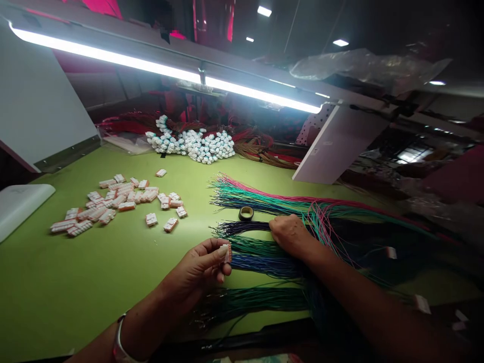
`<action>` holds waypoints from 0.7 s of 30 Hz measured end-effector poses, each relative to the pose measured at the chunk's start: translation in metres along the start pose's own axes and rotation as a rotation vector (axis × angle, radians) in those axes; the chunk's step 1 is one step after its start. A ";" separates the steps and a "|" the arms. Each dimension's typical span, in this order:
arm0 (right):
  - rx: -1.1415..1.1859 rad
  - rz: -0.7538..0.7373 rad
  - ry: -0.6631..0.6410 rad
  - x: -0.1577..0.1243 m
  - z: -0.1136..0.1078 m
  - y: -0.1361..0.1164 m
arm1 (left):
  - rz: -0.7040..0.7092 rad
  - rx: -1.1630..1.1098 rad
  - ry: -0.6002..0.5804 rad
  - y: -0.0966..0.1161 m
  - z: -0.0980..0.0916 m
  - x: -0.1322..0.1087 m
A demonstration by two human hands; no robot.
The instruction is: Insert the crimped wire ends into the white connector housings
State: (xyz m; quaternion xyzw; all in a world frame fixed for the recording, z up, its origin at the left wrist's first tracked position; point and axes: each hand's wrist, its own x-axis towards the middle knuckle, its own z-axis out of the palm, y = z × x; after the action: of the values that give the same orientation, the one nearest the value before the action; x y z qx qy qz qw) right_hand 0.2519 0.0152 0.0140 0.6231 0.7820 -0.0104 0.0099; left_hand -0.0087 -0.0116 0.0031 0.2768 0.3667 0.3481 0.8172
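Between the thumb and fingers of my left hand (206,262) is a small white-and-orange connector housing (227,252). My right hand (293,234) is closed on a bundle of dark wires (251,227), whose metal-tipped ends point left. Just below that bundle lie green wires (257,247) and blue wires (264,264), close to my left hand. A roll of tape (246,213) sits a little above the dark wires. Farther back, pink wires (257,187) and turquoise wires (253,195) stretch to the right. Another group of green wires (264,301) lies nearest me.
Many loose connector housings (121,194) are scattered over the left of the green table (124,267). White connectors with wires (196,145) are heaped at the back. A lamp tube (260,93) spans overhead, and a white panel (321,146) stands at the back right.
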 end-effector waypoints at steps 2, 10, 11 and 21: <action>0.050 -0.034 0.002 -0.004 -0.005 0.005 | -0.012 0.015 0.014 0.000 0.000 0.000; 0.414 -0.113 -0.097 0.003 -0.015 -0.005 | -0.002 0.027 0.006 0.001 0.003 -0.002; 0.446 -0.124 -0.105 0.008 -0.014 -0.012 | -0.004 0.028 0.007 0.001 0.003 -0.002; 0.513 -0.013 0.013 0.046 -0.001 -0.050 | -0.002 0.027 -0.023 -0.004 0.000 -0.002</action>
State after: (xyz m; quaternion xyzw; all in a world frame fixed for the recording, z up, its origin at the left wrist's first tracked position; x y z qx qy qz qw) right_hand 0.1930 0.0494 0.0143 0.6001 0.7579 -0.2046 -0.1533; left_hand -0.0080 -0.0153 0.0013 0.2913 0.3621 0.3393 0.8179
